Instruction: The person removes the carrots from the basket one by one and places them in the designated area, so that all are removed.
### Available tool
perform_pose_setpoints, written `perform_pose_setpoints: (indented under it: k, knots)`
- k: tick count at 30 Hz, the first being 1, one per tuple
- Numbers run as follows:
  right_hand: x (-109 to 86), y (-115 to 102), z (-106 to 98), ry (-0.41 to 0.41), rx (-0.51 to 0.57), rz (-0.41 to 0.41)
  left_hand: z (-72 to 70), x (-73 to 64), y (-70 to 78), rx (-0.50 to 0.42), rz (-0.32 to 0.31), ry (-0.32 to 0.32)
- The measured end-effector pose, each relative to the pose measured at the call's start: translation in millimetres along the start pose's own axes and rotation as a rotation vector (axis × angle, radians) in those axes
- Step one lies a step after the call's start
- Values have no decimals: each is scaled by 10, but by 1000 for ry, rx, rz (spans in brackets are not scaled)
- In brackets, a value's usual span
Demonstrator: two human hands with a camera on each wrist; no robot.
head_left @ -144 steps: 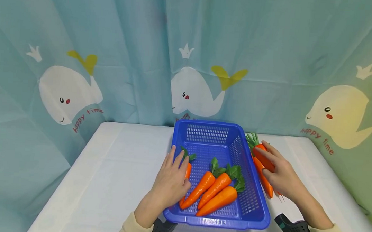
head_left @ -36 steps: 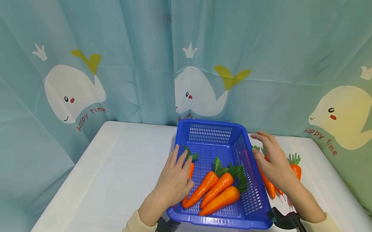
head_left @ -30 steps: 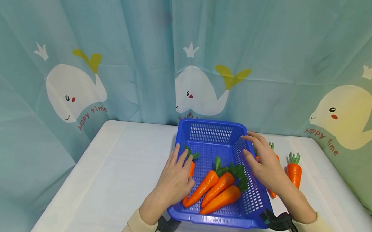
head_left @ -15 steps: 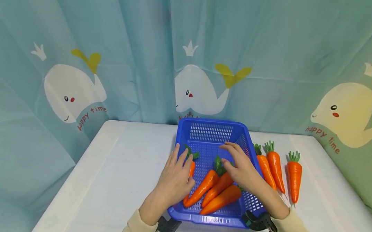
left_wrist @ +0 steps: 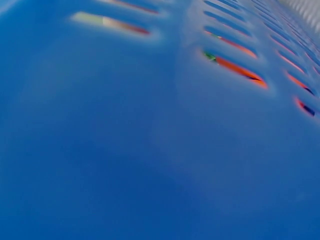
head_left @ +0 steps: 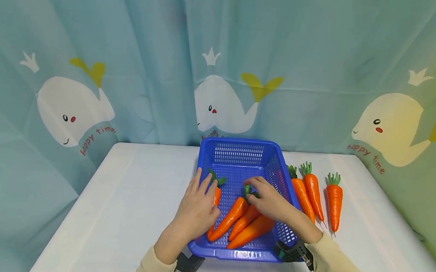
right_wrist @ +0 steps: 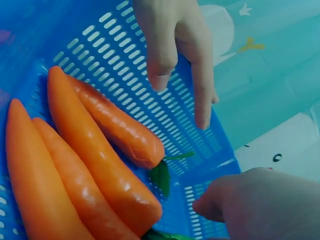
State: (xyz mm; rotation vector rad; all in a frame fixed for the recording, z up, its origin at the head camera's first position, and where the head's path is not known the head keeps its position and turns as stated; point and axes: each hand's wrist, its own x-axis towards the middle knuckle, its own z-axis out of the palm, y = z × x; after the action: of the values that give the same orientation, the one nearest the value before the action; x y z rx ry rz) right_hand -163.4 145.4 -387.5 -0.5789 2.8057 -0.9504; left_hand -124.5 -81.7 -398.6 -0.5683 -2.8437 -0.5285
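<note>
In the head view, a blue perforated basket (head_left: 234, 254) stands mid-table with several orange carrots (head_left: 250, 230) in it. My left hand (head_left: 194, 208) rests over the basket's left rim, fingers spread above the leftmost carrot (head_left: 216, 197). Inside the basket, my right hand (head_left: 268, 199) hovers at the leaf tops (head_left: 247, 191) of the middle carrots, fingers bent and apart. The right wrist view has the right hand (right_wrist: 265, 205) near the leaves with no grip on them visible, and the left hand's fingers (right_wrist: 162, 55) hanging inside the wall. Only basket wall (left_wrist: 125, 125) fills the left wrist view.
Three carrots lie on the white table right of the basket: one against its wall (head_left: 303, 198), one beside that (head_left: 313, 193), one farther right (head_left: 334, 204). A light blue curtain (head_left: 151, 68) with whale prints hangs behind the table.
My right hand first held a carrot beside the basket; that carrot now lies apart at the far right. The hand has since crossed left over the rim into the basket. The left hand stays put.
</note>
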Motion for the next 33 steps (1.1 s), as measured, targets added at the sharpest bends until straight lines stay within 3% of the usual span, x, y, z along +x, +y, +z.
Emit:
perform_pose_setpoints:
  k: [9,19,24,28,33]
  knots:
    - [242,-11,103,-18,-83,-54,51,-25,-19,20,6,-8]
    - [382,-106,318,-212,-151,-87,4,-2,-15,46,16,0]
    - [360,-123,328,-257,-187,-114,-19,3,-10,51,8,-9]
    - [337,-146,316,-304,-191,-96,-15,2,-8,41,4,-20]
    - [289,-164,274,-414,-222,-15,6,-2,-1,23,-7,-27]
